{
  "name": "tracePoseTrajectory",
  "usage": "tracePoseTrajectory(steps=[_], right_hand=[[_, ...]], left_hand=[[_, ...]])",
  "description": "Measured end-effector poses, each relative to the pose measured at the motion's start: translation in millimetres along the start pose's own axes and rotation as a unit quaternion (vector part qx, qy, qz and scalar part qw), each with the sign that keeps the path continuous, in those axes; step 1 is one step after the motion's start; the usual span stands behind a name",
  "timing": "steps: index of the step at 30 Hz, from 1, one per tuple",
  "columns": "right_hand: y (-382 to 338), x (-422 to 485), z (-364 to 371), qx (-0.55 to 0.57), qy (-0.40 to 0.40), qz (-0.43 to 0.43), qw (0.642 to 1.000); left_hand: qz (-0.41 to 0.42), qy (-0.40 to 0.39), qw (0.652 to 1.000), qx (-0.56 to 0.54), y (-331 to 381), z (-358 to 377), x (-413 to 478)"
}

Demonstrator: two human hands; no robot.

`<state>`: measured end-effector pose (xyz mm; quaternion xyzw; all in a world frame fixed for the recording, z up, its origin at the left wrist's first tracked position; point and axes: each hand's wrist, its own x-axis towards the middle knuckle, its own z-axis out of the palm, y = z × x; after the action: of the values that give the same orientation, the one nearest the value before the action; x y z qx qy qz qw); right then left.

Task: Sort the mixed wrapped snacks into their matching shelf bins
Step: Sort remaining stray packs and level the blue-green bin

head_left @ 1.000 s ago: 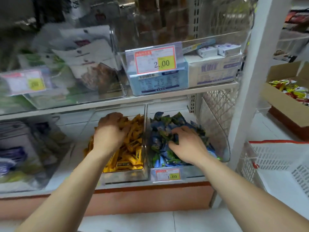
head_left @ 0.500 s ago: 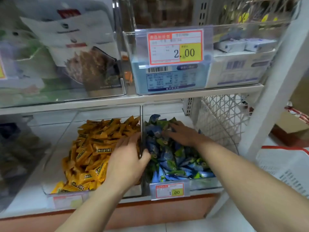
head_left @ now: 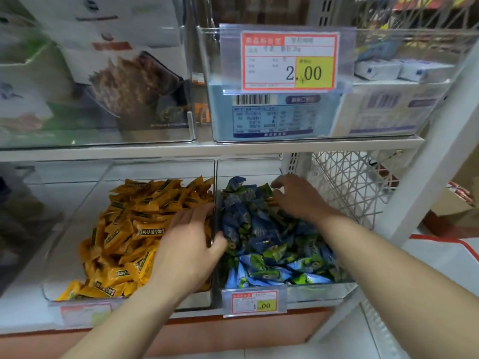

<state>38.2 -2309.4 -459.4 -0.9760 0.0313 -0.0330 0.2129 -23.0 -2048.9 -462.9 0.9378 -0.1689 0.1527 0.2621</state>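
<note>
The left hand [head_left: 186, 244] has drawn back to the divider [head_left: 214, 177] between two clear bins; the right hand [head_left: 298, 200] has reached deeper. Beneath the left palm, the left bin [head_left: 83, 195] holds yellow wrapped snacks [head_left: 124, 229]; beneath the right, the right bin [head_left: 313, 291] holds blue-green wrapped snacks [head_left: 264, 244]. Left fingers lie straight, thumb across the divider; right fingers curl into the pile, grip unclear. A price tag [head_left: 255, 303] hangs between the forearms.

Orange-yellow wrapped snacks [head_left: 134, 224] with dark labels fill one clear bin, blue-and-green wrapped snacks [head_left: 267, 244] the next.
</note>
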Motion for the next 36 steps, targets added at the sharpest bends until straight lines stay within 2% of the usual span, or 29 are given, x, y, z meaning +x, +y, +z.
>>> tracePoseTrajectory(steps=[1,3,5,10,14,18,19,21,23,24,25,28,31,33,36], right_hand=[[2,15,5,0.005,-0.050,0.020,0.999],[7,37,16,-0.053,-0.125,0.044,0.990],[11,49,24,-0.095,-0.129,0.042,0.986],[21,52,31,-0.072,-0.182,0.047,0.979],[22,48,30,-0.068,-0.158,0.051,0.984],[19,40,21,-0.068,-0.178,0.055,0.980],[18,36,16,-0.072,-0.164,0.044,0.983],[13,25,6,-0.069,-0.065,0.016,0.995],[1,9,-5,0.031,0.054,0.006,0.998],[-8,0,-14,0.099,0.088,-0.005,0.991],[-19,-10,-22,0.162,0.093,-0.019,0.982],[-57,-40,-38,0.322,0.029,-0.076,0.943],[-88,-56,-37,0.405,-0.019,-0.121,0.906],[-94,-50,-34,0.393,-0.027,-0.110,0.913],[-82,-23,-26,0.283,0.039,-0.079,0.955]], left_hand=[[0.000,-0.002,1.000,-0.001,-1,0,0],[0.001,-0.007,1.000,-0.005,-2,-1,-2],[0.004,-0.016,1.000,-0.008,-4,-1,-1],[0.014,-0.022,1.000,-0.005,-4,0,1],[0.011,-0.024,1.000,-0.012,-3,-2,2],[0.007,-0.032,0.999,-0.015,-2,-4,2],[0.004,-0.037,0.999,-0.016,-1,-5,3],[-0.001,-0.052,0.998,-0.019,-2,-8,5],[-0.006,-0.064,0.997,-0.030,-3,-11,7],[-0.005,-0.062,0.997,-0.037,-2,-13,8],[-0.002,-0.046,0.998,-0.041,-1,-16,9],[0.027,0.035,0.996,-0.071,8,-25,13],[0.052,0.059,0.982,-0.173,17,-31,14],[0.042,0.068,0.984,-0.158,12,-34,17],[-0.016,0.106,0.994,-0.036,-11,-43,22]])
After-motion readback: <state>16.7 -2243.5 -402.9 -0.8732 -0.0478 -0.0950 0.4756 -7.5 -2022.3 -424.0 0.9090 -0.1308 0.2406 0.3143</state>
